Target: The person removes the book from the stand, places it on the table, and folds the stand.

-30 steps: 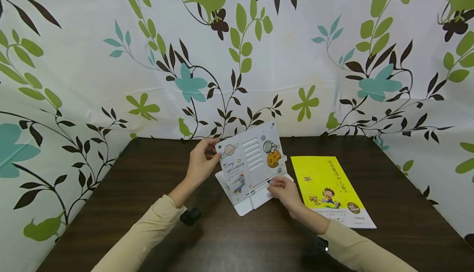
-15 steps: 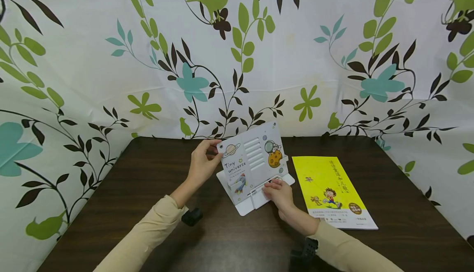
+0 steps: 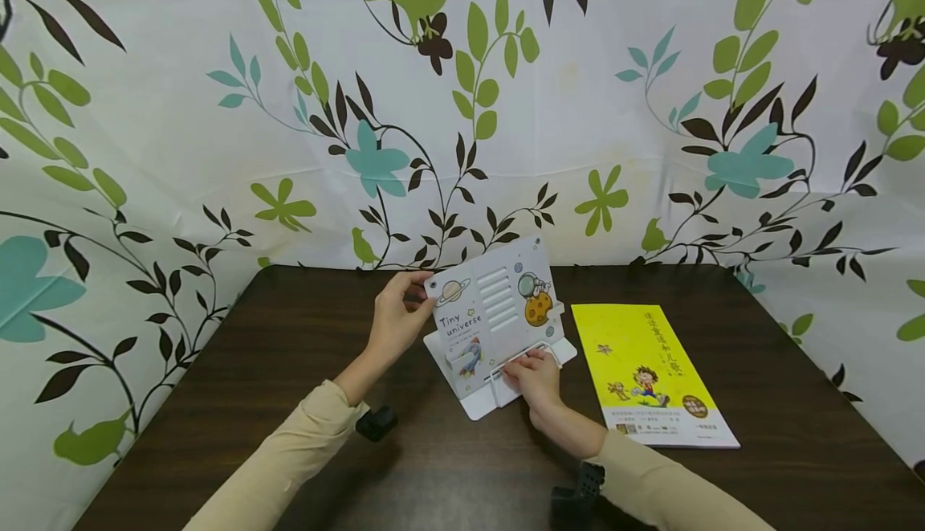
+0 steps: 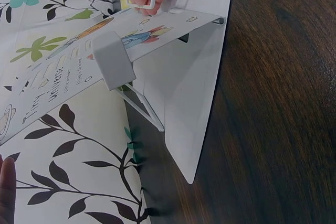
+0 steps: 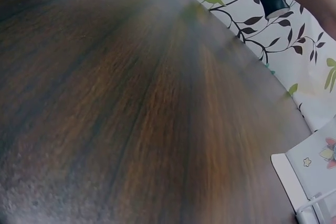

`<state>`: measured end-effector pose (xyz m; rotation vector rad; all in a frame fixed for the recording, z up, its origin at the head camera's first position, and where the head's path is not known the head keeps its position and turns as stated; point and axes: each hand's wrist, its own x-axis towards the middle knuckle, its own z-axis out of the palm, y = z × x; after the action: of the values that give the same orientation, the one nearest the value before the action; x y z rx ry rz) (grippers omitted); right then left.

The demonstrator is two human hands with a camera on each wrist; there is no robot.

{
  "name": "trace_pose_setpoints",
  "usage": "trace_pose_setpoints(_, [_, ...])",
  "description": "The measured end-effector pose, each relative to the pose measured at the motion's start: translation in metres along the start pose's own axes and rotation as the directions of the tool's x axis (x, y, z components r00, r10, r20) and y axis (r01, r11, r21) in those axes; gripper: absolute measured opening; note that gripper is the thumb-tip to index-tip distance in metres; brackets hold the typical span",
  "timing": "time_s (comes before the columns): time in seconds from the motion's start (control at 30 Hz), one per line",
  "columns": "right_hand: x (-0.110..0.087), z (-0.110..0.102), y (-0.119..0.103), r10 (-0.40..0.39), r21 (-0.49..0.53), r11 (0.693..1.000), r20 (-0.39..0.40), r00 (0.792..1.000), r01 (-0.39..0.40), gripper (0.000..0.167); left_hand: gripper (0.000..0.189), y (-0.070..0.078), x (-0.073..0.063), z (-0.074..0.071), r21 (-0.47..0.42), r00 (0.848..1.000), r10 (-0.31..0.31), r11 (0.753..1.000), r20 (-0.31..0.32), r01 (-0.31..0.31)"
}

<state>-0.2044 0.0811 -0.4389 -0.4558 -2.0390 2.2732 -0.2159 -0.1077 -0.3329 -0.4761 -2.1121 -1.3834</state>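
Book stand [image 3: 495,302] with a white, printed panel is at the middle of the head view, just below centre, over a dark brown counter [image 3: 289,370]. Its panel leans back and sits askew, the right end of its top edge higher than the left; a white base plate [image 3: 480,409] shows along the lower edge. Printed on it are a ringed planet, the words "Tiny universe", a rocket and an astronaut above an orange ball, with a column of raised slats between.

The left hand [image 3: 396,314] pinches the panel's upper left corner between thumb and fingers. The right hand [image 3: 536,382] has its fingers drawn together, clamped on the wire page holder [image 3: 496,390] at the panel's lower edge.

Seen from the left wrist, a thin metal strut [image 4: 144,108] joins the base behind the panel, and a white block [image 4: 113,60] sits on the panel's edge. The right wrist view is mostly counter, partly blurred, with a corner of the stand at lower right.

To the right of the stand, apart from it, lies a yellow book [image 3: 636,354] with a white band along its bottom. Beige sleeves [image 3: 285,447] cover both forearms, and a white cloth [image 3: 564,113] with leaves and birds fills the background.
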Motion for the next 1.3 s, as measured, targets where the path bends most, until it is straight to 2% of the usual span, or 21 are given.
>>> trace_pose_setpoints(0.3, [0.000,0.001,-0.001,0.030,0.016,0.999,0.001,1.000,-0.030,0.041,0.029,0.000,-0.001,0.000,0.006,1.000,-0.005,1.000,0.000,0.005])
trace_pose_setpoints(0.53, [0.003,-0.001,-0.002,0.027,-0.018,0.999,0.033,0.999,-0.027,0.041,0.031,-0.030,-0.003,0.001,0.007,1.000,0.005,1.000,0.014,-0.005])
trace_pose_setpoints(0.67, [0.005,-0.004,-0.004,0.029,-0.034,0.999,0.065,0.997,-0.027,0.043,0.031,-0.034,-0.007,-0.002,-0.004,0.999,-0.013,1.000,0.033,0.013])
trace_pose_setpoints(0.87, [0.011,-0.009,-0.006,0.030,-0.054,0.998,0.107,0.994,-0.025,0.045,0.030,-0.026,-0.015,-0.005,-0.028,0.999,-0.010,1.000,0.045,0.011])
trace_pose_setpoints(1.1, [0.019,-0.015,-0.009,0.062,-0.102,0.994,0.157,0.986,-0.046,0.044,0.030,0.010,-0.026,-0.011,-0.052,0.998,0.036,0.998,0.043,-0.033])
trace_pose_setpoints(1.3, [0.028,-0.022,-0.014,0.095,-0.181,0.982,0.212,0.973,-0.057,0.041,0.031,0.015,-0.034,-0.009,-0.089,0.995,0.086,0.993,0.047,-0.082])
